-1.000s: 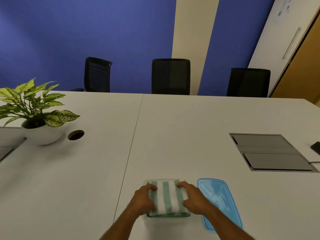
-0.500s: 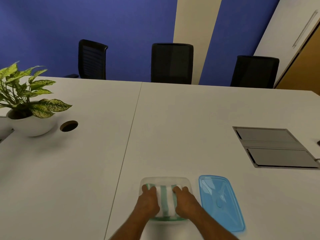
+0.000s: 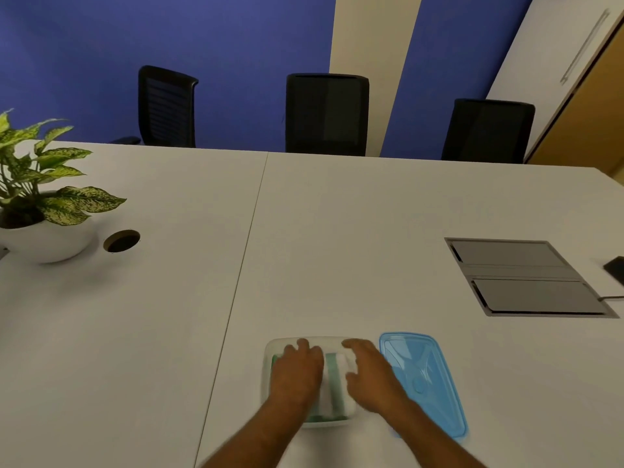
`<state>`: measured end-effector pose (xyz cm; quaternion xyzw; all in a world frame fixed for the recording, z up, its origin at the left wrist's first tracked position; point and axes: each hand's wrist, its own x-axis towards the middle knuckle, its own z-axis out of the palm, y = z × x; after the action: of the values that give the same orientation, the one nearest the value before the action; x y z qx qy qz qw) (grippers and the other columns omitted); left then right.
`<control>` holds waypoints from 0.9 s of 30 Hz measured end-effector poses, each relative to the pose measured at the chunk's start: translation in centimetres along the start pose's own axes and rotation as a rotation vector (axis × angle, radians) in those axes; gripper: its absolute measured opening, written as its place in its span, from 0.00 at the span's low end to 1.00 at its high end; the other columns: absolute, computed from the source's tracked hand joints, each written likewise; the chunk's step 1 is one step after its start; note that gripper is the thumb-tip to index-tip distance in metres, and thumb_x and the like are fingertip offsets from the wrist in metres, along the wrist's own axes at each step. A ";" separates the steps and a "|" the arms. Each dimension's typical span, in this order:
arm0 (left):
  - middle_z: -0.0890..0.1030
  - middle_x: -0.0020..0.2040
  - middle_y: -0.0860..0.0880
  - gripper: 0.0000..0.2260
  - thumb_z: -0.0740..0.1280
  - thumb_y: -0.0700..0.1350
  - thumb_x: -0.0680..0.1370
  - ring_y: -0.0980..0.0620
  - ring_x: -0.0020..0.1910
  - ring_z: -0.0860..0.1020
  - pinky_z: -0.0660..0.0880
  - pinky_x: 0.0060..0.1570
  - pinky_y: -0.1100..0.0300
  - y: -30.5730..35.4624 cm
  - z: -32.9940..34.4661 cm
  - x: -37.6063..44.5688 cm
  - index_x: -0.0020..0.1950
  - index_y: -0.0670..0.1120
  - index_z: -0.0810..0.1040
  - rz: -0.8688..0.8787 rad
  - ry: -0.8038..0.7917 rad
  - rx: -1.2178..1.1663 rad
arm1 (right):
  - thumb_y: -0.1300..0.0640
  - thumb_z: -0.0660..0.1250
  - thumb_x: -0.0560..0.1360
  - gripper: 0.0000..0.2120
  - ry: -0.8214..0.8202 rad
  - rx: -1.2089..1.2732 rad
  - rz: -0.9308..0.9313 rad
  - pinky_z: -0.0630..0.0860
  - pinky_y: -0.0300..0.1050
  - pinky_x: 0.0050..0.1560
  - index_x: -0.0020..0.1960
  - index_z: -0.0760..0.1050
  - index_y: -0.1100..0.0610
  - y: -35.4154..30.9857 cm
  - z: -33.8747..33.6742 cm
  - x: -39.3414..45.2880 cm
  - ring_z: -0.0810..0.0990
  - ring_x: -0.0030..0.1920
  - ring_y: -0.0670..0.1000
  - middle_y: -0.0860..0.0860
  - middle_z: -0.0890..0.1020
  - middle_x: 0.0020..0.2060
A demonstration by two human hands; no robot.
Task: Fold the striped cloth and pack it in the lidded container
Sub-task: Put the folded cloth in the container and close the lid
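The folded green-and-white striped cloth (image 3: 335, 383) lies inside a clear container (image 3: 270, 352) near the table's front edge. My left hand (image 3: 297, 373) rests flat on the cloth's left half, fingers spread. My right hand (image 3: 368, 376) lies over the container's right side, fingers apart, slightly blurred, at the cloth's right edge. The blue translucent lid (image 3: 425, 383) lies flat on the table right beside the container, and my right forearm crosses its near left corner. Most of the cloth is hidden under my hands.
A potted plant (image 3: 40, 211) in a white bowl stands at the far left beside a round cable hole (image 3: 121, 240). A grey cable hatch (image 3: 526, 278) is set into the table at right, with a dark object (image 3: 616, 266) at the edge. Three black chairs line the far side.
The cloth has gone down from above the rim into the container. Both hands have flattened on top of it, and my right hand has shifted toward the lid side.
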<state>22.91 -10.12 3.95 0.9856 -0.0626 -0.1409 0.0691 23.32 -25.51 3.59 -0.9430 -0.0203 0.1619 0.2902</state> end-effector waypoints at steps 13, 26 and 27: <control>0.54 0.80 0.46 0.44 0.74 0.53 0.71 0.48 0.79 0.53 0.54 0.77 0.54 13.4 3.2 0.7 0.80 0.48 0.53 0.092 -0.151 -0.911 | 0.62 0.69 0.74 0.22 0.328 0.266 0.498 0.73 0.52 0.63 0.67 0.73 0.60 16.6 -5.0 -2.8 0.78 0.61 0.60 0.60 0.79 0.62; 0.40 0.79 0.33 0.43 0.67 0.55 0.78 0.35 0.78 0.39 0.40 0.77 0.44 14.0 3.7 0.1 0.80 0.45 0.42 0.203 -0.284 -0.064 | 0.60 0.70 0.72 0.30 0.246 0.202 0.589 0.74 0.52 0.64 0.72 0.67 0.61 20.2 -3.7 -2.4 0.76 0.64 0.61 0.62 0.75 0.64; 0.40 0.79 0.33 0.43 0.67 0.56 0.78 0.35 0.78 0.40 0.41 0.77 0.44 13.7 3.4 0.0 0.80 0.45 0.42 0.189 -0.296 -0.047 | 0.60 0.69 0.72 0.30 0.233 0.187 0.589 0.74 0.52 0.63 0.72 0.67 0.61 20.1 -3.6 -2.3 0.76 0.64 0.61 0.62 0.75 0.64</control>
<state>20.53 -24.01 2.78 0.9420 -0.1609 -0.2786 0.0950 21.15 -44.50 -4.07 -0.8897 0.3017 0.1310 0.3165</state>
